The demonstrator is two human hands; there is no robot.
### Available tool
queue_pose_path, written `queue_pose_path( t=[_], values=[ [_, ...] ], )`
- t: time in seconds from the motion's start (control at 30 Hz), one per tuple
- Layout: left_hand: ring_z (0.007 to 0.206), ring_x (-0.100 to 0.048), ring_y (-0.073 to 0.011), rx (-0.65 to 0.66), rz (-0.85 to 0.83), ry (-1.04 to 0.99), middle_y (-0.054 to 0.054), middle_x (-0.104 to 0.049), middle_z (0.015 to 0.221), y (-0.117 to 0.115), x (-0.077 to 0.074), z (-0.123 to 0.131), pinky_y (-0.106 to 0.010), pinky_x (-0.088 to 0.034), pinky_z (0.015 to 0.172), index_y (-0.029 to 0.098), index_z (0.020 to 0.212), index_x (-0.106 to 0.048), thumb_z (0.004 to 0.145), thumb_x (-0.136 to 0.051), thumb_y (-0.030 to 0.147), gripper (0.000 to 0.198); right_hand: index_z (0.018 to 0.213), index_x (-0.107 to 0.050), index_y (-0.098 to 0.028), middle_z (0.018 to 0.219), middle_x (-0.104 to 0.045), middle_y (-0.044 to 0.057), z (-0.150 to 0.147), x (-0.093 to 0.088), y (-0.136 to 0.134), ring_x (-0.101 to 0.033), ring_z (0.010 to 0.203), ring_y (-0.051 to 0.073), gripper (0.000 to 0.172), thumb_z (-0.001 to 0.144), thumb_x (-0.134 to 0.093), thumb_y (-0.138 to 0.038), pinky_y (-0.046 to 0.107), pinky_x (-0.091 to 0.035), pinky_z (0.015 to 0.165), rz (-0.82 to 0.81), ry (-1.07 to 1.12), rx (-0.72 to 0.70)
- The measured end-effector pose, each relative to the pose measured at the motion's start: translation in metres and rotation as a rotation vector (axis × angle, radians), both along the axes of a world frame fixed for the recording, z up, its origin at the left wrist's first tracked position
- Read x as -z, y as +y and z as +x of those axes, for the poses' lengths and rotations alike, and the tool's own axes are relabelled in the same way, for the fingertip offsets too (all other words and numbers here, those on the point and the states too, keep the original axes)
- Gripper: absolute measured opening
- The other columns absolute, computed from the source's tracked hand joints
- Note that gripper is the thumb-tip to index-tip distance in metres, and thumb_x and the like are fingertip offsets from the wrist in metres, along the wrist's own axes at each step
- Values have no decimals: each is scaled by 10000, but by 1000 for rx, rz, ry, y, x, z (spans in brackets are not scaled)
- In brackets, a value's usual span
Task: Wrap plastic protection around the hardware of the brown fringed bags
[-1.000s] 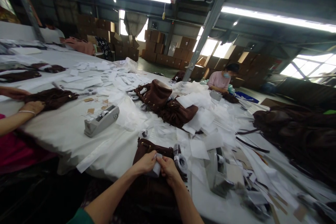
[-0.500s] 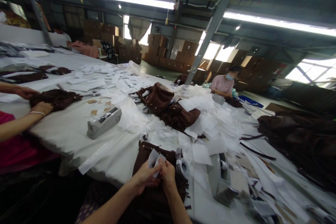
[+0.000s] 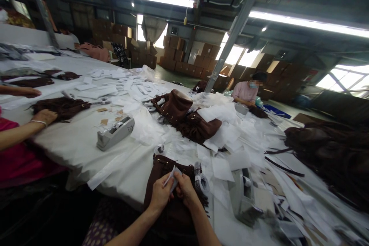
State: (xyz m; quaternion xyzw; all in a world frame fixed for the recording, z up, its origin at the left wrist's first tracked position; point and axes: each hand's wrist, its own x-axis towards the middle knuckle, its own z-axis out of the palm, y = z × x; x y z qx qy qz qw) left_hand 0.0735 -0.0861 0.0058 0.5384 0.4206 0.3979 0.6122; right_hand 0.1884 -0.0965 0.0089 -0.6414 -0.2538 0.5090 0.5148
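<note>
A dark brown fringed handbag [image 3: 152, 177] lies in front of me at the table's near edge. Over it, my left hand [image 3: 160, 194] and my right hand [image 3: 184, 189] pinch a small folded piece of white paper [image 3: 175, 178] between them. Fingers of both hands are closed on the paper, close together. Along the bag's right side sits a strap coil wrapped in pale material [image 3: 201, 183]. Another small wrapped piece [image 3: 158, 148] rests just beyond the bag's top edge.
Tape dispensers stand to the left [image 3: 115, 132] and right [image 3: 245, 198]. More brown bags [image 3: 180, 107] lie ahead among white paper sheets [image 3: 226, 130]. A dark heap of bags [image 3: 325, 157] is at right. A co-worker's hand [image 3: 46, 117] touches a bag at left; another person [image 3: 245, 90] works farther back.
My hands have drawn the white paper together into a narrower fold, my left hand turning more upright. At left, the co-worker's far hand has come away from the fringed bag.
</note>
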Motion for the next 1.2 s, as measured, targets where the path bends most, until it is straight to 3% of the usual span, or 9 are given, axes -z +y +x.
queue_pose_path(
  t=[0.3,0.43,0.6,0.77,0.87,0.97,1.1,1.17,1.2],
  values=[
    [435,-510,-142,-86,98,105,-49,-693,709,-3,10,-1,-253,-441,456,171,1144,-668,793,-574,409,434,557,-481,-181,317,-364,-75,-8,11,6,-289,271,52,360,699,-640,-471,180,-156,281,-4,-44,57],
    [525,-545,-156,34,218,119,-51,-678,764,-2,21,-11,-262,-480,589,235,1124,-680,775,-581,270,364,516,-457,-186,288,-348,-75,-4,13,-2,-236,238,40,405,719,-591,-511,170,-135,265,-25,25,25],
    [791,-601,-193,271,410,162,-63,-657,856,2,22,-27,-283,-464,813,258,1197,-629,742,-489,92,504,526,-481,-171,304,-356,-77,0,11,-11,-240,249,34,334,686,-603,-437,156,-142,273,-14,140,2],
    [810,-584,-198,330,458,233,-75,-642,862,5,19,-30,-279,-464,806,252,1185,-637,732,-462,74,517,583,-494,-170,392,-423,-58,-1,11,-16,-321,295,47,431,717,-518,-580,163,-230,287,67,218,49],
    [799,-586,-202,318,406,220,-72,-642,845,4,13,-29,-281,-458,805,250,1147,-660,728,-489,89,480,647,-526,-158,422,-462,-55,-4,14,-18,-374,320,56,476,683,-579,-630,168,-275,302,115,206,73],
    [820,-597,-199,310,315,154,-54,-657,856,2,2,-30,-275,-441,827,246,1083,-677,732,-530,124,400,636,-521,-154,363,-435,-75,-7,19,-19,-330,288,44,452,614,-710,-564,167,-243,292,146,157,97],
    [660,-582,-148,282,-131,-5,-21,-654,779,5,-13,-30,-239,-445,647,188,1149,-550,698,-647,288,472,628,-528,-151,325,-437,-67,-10,23,-18,-298,260,42,473,621,-695,-593,173,-209,279,167,107,121],
    [597,-563,-137,312,-340,-64,-31,-645,727,9,-17,-28,-228,-424,569,150,1050,-565,732,-600,460,446,616,-526,-154,312,-438,-63,-11,24,-18,-294,248,43,474,624,-692,-597,175,-192,273,174,82,126],
    [575,-559,-136,325,-364,-46,-39,-640,693,11,-18,-26,-226,-414,545,137,946,-588,749,-553,528,440,608,-526,-155,304,-434,-62,-11,24,-18,-292,242,44,474,627,-691,-598,176,-183,270,177,69,128]
  ],
)
